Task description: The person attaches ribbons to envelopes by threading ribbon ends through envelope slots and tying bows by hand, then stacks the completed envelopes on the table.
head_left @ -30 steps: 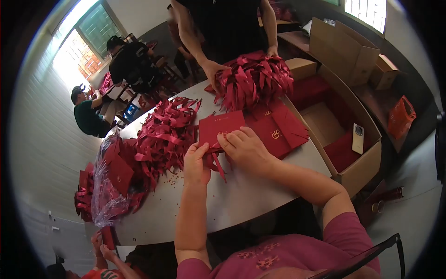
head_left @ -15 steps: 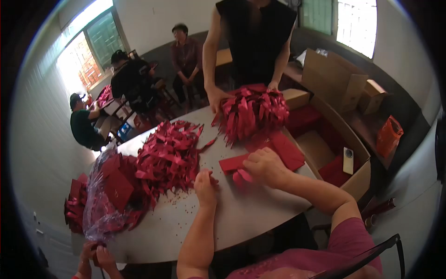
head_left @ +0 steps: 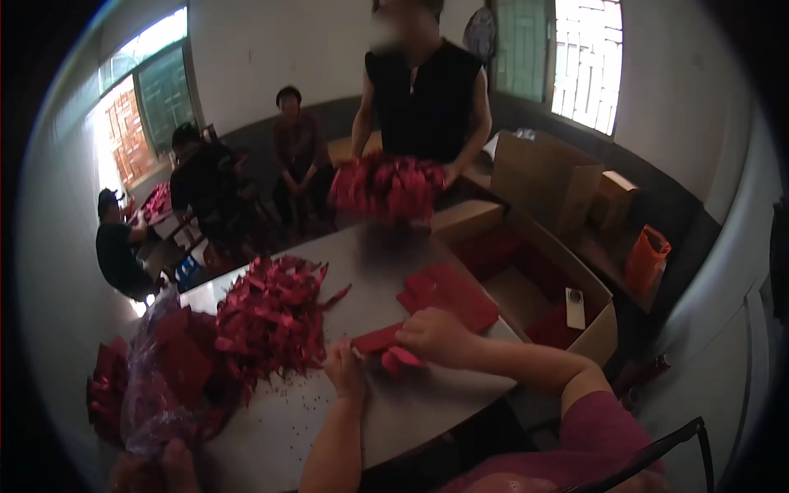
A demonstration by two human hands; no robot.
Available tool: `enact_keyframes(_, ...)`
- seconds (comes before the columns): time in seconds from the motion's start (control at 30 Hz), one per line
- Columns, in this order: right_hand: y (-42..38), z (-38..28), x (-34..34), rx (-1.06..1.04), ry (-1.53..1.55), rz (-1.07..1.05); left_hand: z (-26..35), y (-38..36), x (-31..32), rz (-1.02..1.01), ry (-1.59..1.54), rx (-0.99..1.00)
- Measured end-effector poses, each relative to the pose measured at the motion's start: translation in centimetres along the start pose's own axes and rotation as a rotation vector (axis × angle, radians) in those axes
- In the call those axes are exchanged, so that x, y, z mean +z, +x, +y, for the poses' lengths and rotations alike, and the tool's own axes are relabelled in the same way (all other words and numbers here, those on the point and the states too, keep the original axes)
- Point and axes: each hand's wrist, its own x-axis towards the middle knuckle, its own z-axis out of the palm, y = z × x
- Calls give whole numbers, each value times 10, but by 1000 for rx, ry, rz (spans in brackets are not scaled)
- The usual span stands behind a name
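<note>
My right hand (head_left: 434,335) is closed on a long, flat red packet (head_left: 376,339), its fingers pressing near the right end. A loop of pinkish-red ribbon (head_left: 401,359) hangs below the packet by the same hand. At the packet's left end is my left hand (head_left: 343,367), fingers pinched together; what they hold is hidden. More flat red packets (head_left: 460,300) lie overlapping just beyond my right hand. To the left of my left hand rises a heap of red ribbon-tailed pieces (head_left: 275,316).
Across the table (head_left: 419,403), a person in black (head_left: 423,99) holds a red ribboned bundle (head_left: 386,187). A cardboard box (head_left: 596,324) with a phone (head_left: 574,308) stands at right. Clear plastic (head_left: 148,386) and another person's blurred hands (head_left: 156,472) are at lower left. Small grains dot the tabletop.
The person in black has lifted the ribboned bundle off the table and moved back. My left hand has come up to the packet's end. The whole view has shifted.
</note>
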Motion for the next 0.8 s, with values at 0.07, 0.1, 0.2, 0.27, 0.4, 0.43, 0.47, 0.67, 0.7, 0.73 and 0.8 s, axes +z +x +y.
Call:
enact_keyframes(0.07, -7, 3, 2, -26, 29, -41, 2, -4, -2, -16, -4, 40)
enact_keyframes(0.1, -6, 3, -2, -32, 56, -34, 10, -5, 1, 20, 29, 0)
enact_keyframes(0.2, 0, 17, -8, -36, 52, -43, 4, -2, 2, 47, 58, -65)
enact_keyframes(0.27, 13, 44, -4, -42, 26, 51, 1, -2, 5, 43, 50, -102)
enact_keyframes(0.4, 52, 124, 19, 143, -89, 35, 20, -8, 7, 13, 21, -133)
enact_keyframes(0.43, 63, 148, 29, 257, -114, 7, 21, -7, 7, -13, 26, -127)
enact_keyframes(0.47, 76, 163, 34, 308, -36, 69, 23, -7, 8, -9, 30, -128)
enact_keyframes(0.67, 118, 250, 72, 273, -149, 225, 26, -9, 10, 3, 127, -120)
enact_keyframes(0.7, 119, 259, 82, 244, -238, 244, 26, -8, 10, 1, 171, -103)
enact_keyframes(0.73, 116, 267, 96, 251, -231, 240, 27, -8, 11, -1, 214, -84)
enact_keyframes(0.8, 99, 280, 127, 408, -144, -102, 27, -6, 10, -11, 247, -95)
